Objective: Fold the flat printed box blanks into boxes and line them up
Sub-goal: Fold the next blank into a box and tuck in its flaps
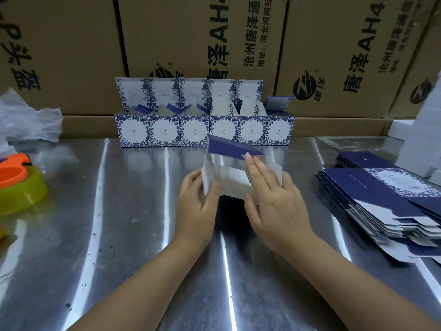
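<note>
Head view showed flap-folding under way. Left grip [198,201] pinched the left white flap of the box [229,177] between thumb and fingers. Right grip [269,197] lay unclenched, straight fingers pressing the right flap, one fingertip at the blue flap. So the box sat between both, low over the worktop [119,223]. Next, I judged, the flaps needed tucking before it joined the row [205,130] behind. Blanks [381,201] waited right.

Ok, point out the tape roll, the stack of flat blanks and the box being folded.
tape roll [26,194], head view, its yellow-green outer side.
stack of flat blanks [358,193], head view, dark blue top panel.
box being folded [230,147], head view, its raised dark blue flap.
</note>
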